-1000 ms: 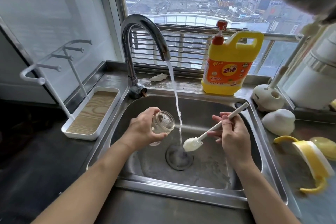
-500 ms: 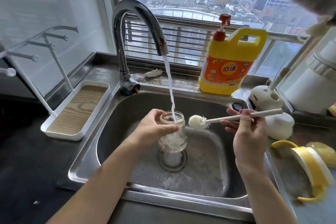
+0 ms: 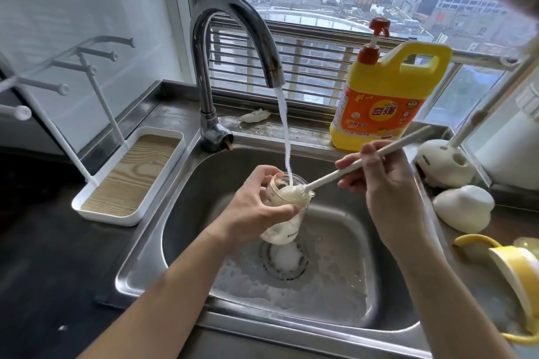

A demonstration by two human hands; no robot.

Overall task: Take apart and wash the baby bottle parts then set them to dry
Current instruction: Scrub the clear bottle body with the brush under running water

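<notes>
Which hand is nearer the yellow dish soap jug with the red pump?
Right. The right hand, holding the white bottle brush, sits just below the yellow dish soap jug; the left hand grips the clear glass bottle, farther off.

Both bare forearms reaching forward from the bottom edge, converging toward the middle. Left hand curled, palm turned to the right, thumb on top and fingers wrapped underneath, closed around the bottle. Right hand raised a little higher, back toward the camera, wrist bent, fingertips pinching the brush handle between thumb and first fingers.
</notes>
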